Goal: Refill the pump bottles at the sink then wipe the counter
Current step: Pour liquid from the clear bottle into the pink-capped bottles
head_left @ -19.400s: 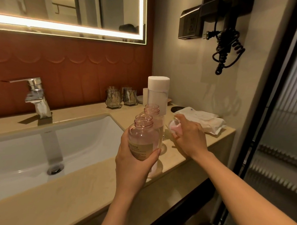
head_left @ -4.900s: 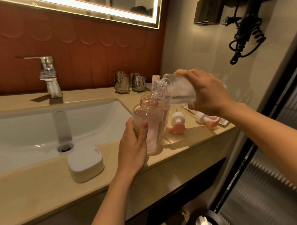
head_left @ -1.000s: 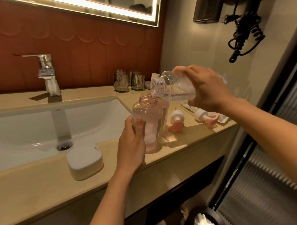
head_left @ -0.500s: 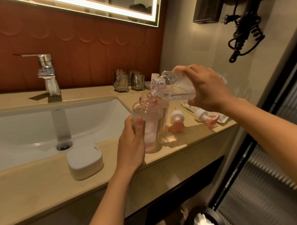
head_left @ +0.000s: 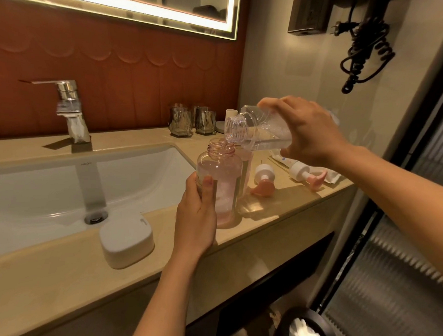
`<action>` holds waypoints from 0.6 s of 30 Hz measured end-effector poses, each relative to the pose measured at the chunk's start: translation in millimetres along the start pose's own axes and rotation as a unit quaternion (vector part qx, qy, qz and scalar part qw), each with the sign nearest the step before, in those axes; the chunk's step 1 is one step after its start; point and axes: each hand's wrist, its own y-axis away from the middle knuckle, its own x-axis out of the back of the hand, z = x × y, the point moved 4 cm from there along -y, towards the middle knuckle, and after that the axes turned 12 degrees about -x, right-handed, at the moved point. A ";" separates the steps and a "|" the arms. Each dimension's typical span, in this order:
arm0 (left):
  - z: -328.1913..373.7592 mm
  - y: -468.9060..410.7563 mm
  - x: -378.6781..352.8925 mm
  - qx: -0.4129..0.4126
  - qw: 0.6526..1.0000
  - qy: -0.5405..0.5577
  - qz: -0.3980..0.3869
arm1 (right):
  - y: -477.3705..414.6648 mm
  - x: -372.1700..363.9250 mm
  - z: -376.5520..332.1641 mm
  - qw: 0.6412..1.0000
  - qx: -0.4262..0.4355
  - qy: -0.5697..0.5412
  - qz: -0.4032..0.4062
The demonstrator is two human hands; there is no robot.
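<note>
the pump bottle [head_left: 227,173] is see-through pink, the refill bottle [head_left: 262,136] clear. two pump heads [head_left: 264,174] are white with pink spouts. beige surface [head_left: 58,282]; white sink [head_left: 138,179] and box [head_left: 126,240]; chrome tap [head_left: 66,92]. rust-red wall [head_left: 130,87], scalloped pattern; black cord [head_left: 357,44].

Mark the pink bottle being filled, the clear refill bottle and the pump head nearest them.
pink bottle [head_left: 223,170]: head view, shoulder below the neck.
clear refill bottle [head_left: 265,134]: head view, body behind the neck.
pump head [head_left: 265,172]: head view, white collar.
</note>
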 end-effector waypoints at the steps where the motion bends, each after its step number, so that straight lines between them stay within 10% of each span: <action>1: -0.3 -0.1 0.0 0.001 1.000 0.001 0.001 | 0.1 0.0 -0.2 1.000 0.000 0.000 0.000; 18: -0.1 -0.6 -0.1 0.007 1.000 -0.006 -0.003 | -0.5 -2.2 0.7 1.000 0.002 0.001 0.005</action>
